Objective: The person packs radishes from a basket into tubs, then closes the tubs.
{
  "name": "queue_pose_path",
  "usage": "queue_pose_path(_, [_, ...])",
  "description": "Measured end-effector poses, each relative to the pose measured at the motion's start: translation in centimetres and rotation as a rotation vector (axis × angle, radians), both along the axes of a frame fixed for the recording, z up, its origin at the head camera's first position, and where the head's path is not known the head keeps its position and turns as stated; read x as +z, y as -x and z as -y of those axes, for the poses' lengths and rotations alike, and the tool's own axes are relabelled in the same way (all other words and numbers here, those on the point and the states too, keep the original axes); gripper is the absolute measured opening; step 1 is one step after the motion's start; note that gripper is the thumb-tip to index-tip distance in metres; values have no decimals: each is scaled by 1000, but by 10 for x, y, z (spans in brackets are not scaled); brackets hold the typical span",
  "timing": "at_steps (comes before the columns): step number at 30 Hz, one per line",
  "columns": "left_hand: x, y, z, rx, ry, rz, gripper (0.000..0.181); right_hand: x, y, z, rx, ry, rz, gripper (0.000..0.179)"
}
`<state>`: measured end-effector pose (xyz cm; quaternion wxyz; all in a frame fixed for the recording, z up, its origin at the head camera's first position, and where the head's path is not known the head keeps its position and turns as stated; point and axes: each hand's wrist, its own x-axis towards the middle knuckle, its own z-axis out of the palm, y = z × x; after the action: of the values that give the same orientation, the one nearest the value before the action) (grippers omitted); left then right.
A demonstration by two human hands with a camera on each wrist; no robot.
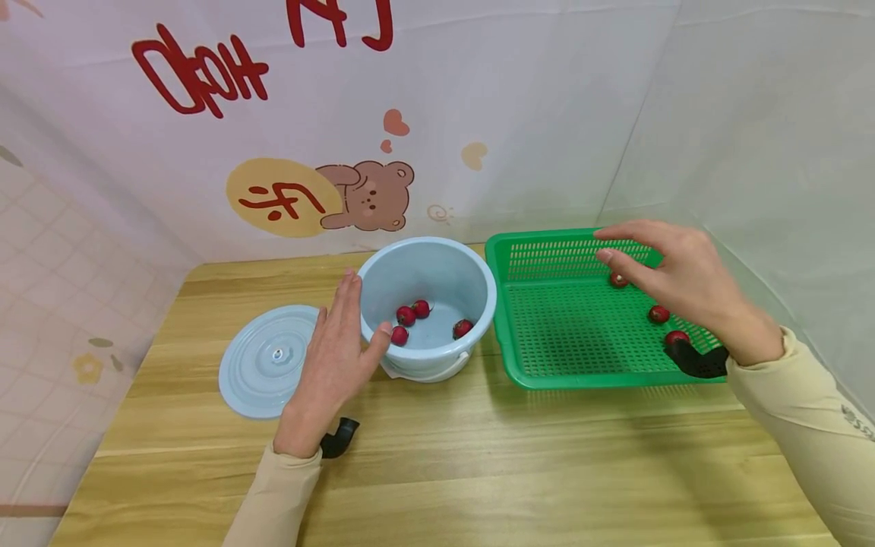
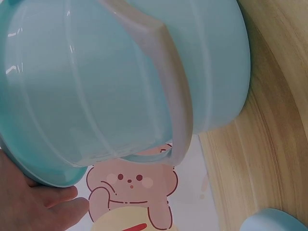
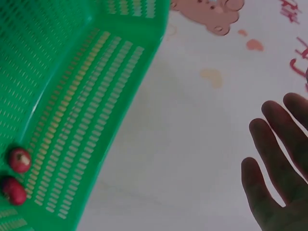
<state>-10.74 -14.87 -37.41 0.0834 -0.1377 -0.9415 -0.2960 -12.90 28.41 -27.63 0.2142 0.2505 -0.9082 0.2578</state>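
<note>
A light blue bucket (image 1: 427, 355) stands upright with several red radishes (image 1: 406, 315) on its bottom. My left hand (image 1: 333, 349) rests against the left side of its rim, fingers straight and thumb near the front edge. In the left wrist view, fingers (image 2: 60, 197) touch the rim, and the bucket's pale handle (image 2: 175, 91) hangs down its side. To the right is a green mesh basket (image 1: 560, 327) with three radishes (image 1: 659, 314) showing toward its right side. Above them hovers my right hand (image 1: 690, 273), thumb and fingers apart, holding nothing.
A round light blue lid (image 1: 263, 372) lies on the wooden table (image 1: 478, 471) left of the bucket, partly behind my left hand. A printed cloth wall (image 1: 533, 91) rises close behind the bucket and basket. Black straps (image 1: 339, 438) sit at both wrists.
</note>
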Motion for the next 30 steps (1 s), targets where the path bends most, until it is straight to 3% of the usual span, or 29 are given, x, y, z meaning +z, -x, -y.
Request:
queue_pose_path(4, [-1, 0, 0, 0, 5, -6, 82, -6, 12, -19, -43, -23, 100, 27])
queue_pose_path(11, [-1, 0, 0, 3, 13, -13, 82, -18, 33, -49, -120, -37, 418, 38])
queue_pose_path(23, [-3, 1, -1, 4, 13, -22, 81, -47, 63, -79, -159, -113, 611, 52])
queue_pose_path(30, [-4, 1, -1, 5, 13, -20, 81, -63, 75, -91, -122, -107, 735, 59])
